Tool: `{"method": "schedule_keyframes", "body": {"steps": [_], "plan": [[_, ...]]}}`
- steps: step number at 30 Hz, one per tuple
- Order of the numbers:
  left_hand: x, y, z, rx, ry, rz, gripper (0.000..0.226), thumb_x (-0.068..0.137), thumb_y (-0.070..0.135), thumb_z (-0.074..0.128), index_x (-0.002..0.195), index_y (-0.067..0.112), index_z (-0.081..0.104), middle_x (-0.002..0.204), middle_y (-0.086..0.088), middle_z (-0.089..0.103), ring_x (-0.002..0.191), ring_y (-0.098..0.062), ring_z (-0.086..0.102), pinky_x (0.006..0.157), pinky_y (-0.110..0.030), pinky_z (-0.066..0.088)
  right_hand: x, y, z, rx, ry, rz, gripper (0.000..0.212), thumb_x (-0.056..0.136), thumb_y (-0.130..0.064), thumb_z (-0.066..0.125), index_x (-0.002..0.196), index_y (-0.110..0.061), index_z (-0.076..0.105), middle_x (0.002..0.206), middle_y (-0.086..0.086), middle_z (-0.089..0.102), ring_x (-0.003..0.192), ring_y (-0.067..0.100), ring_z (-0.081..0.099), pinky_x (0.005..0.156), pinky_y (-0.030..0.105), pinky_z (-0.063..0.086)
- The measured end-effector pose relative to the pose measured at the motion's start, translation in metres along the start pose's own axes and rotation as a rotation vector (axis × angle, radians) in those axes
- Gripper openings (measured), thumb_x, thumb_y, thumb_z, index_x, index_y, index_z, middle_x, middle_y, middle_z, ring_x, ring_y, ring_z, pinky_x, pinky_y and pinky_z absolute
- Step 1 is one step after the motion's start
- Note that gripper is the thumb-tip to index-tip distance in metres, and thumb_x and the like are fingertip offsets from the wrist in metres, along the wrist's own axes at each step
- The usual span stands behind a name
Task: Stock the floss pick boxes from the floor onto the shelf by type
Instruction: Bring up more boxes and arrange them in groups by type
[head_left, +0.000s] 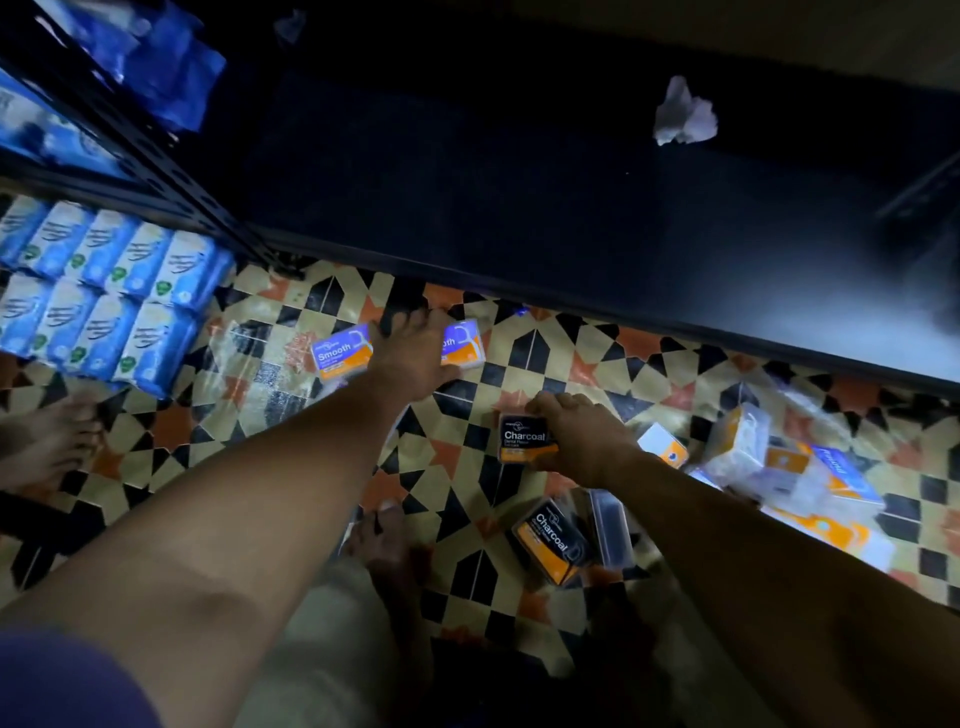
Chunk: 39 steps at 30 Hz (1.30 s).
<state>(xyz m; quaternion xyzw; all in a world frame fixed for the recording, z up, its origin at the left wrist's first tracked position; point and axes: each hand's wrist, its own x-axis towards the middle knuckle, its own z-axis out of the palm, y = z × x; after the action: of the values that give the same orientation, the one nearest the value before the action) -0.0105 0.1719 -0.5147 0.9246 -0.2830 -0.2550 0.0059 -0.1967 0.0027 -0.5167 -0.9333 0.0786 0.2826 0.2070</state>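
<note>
Two purple-and-orange "Smooth" floss pick boxes lie on the patterned floor below the shelf edge. My left hand (415, 353) is spread over them, covering part of the left Smooth box (340, 353) and the right Smooth box (465, 343). My right hand (576, 436) grips a black "Charcoal" box (524, 436) just above the floor. Another Charcoal box (553, 540) lies nearer me beside a dark box on its side (610, 527). White-and-orange boxes (779, 467) lie in a loose heap at the right. The dark shelf board (519, 182) spans the top.
A crumpled white paper (683, 114) lies on the shelf board. Blue-and-white packs (104, 291) are stacked at the left under a black metal rack (156, 171). Bare feet show at the left (52, 441) and at the bottom centre (384, 545). Clear plastic wrap (260, 364) lies on the tiles.
</note>
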Motion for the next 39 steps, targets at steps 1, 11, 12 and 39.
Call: {"method": "schedule_keyframes", "body": {"steps": [1, 11, 12, 39], "plan": [[-0.002, 0.001, 0.001, -0.027, 0.002, 0.004, 0.076, 0.078, 0.046, 0.078, 0.136, 0.02, 0.036, 0.139, -0.012, 0.047, 0.131, -0.036, 0.04, 0.112, -0.062, 0.02, 0.0, -0.001, 0.0, 0.024, 0.005, 0.008, 0.073, 0.079, -0.044, 0.077, 0.135, -0.024, 0.035, 0.134, 0.007, 0.053, 0.121, 0.027, 0.051, 0.098, 0.042, 0.044], [-0.017, 0.008, 0.001, -0.054, 0.034, 0.043, 0.077, 0.073, 0.039, 0.082, 0.134, 0.021, 0.039, 0.129, -0.011, 0.055, 0.119, -0.034, 0.052, 0.104, -0.052, 0.039, -0.011, 0.003, -0.005, 0.079, 0.123, 0.112, 0.063, 0.086, -0.042, 0.07, 0.136, -0.026, 0.035, 0.133, 0.006, 0.051, 0.114, 0.025, 0.057, 0.089, 0.04, 0.052], [-0.019, 0.01, -0.002, -0.043, 0.039, 0.04, 0.075, 0.074, 0.04, 0.081, 0.133, 0.021, 0.039, 0.126, -0.012, 0.058, 0.117, -0.035, 0.053, 0.101, -0.05, 0.041, -0.012, 0.003, -0.007, 0.084, 0.137, 0.116, 0.062, 0.087, -0.044, 0.069, 0.135, -0.025, 0.035, 0.133, 0.007, 0.051, 0.114, 0.026, 0.057, 0.088, 0.04, 0.052], [-0.17, 0.049, -0.138, -0.266, 0.407, 0.107, 0.057, 0.087, 0.024, 0.062, 0.137, 0.033, 0.035, 0.118, -0.002, 0.056, 0.112, -0.028, 0.048, 0.088, -0.042, 0.046, -0.126, -0.072, -0.128, 0.566, 0.623, 0.082, 0.057, 0.09, -0.016, 0.062, 0.139, -0.034, 0.04, 0.124, 0.003, 0.049, 0.101, 0.02, 0.053, 0.081, 0.031, 0.044]]}}
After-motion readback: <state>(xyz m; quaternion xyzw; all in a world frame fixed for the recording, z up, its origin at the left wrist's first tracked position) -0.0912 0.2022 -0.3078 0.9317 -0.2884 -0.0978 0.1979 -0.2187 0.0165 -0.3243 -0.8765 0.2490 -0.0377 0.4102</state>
